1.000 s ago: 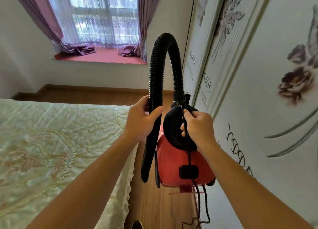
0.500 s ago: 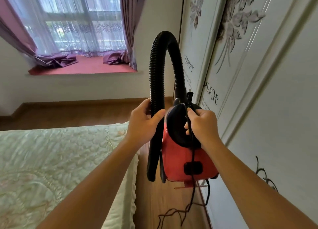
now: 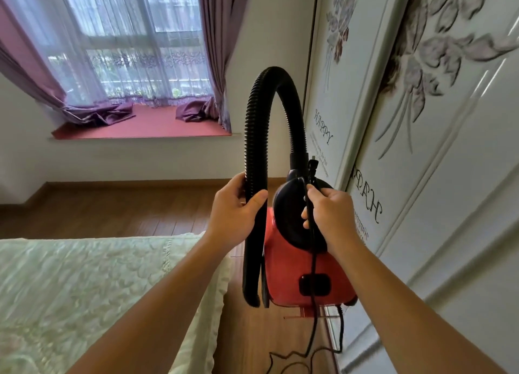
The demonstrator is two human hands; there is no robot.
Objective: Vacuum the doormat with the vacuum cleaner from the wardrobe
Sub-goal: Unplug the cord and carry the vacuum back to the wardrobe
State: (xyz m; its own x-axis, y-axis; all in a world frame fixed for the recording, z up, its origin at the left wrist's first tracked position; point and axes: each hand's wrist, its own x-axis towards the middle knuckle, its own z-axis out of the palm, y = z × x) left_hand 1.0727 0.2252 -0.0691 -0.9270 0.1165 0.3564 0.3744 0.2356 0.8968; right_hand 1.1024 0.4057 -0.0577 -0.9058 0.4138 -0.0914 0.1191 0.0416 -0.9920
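Note:
A small red vacuum cleaner (image 3: pixel 289 278) with a black top hangs in the air in front of me, above the wooden floor. Its black ribbed hose (image 3: pixel 254 126) arches up from the top and comes down on the left. My left hand (image 3: pixel 234 213) grips the hose's lower straight part. My right hand (image 3: pixel 327 213) grips the black handle on top of the vacuum, together with the black power cord (image 3: pixel 314 275), which dangles to the floor. The white wardrobe (image 3: pixel 421 177) with flower reliefs stands close on the right. No doormat is in view.
A bed with a pale green quilt (image 3: pixel 98 295) fills the lower left, leaving a narrow strip of wooden floor (image 3: pixel 247 340) between it and the wardrobe. A bay window with purple curtains (image 3: pixel 134 64) and a red sill lies ahead, beyond open floor.
The view has tilted up and shifted forward, so more window and less bed show. Both hands keep the same grips on hose and handle; the vacuum stays lifted.

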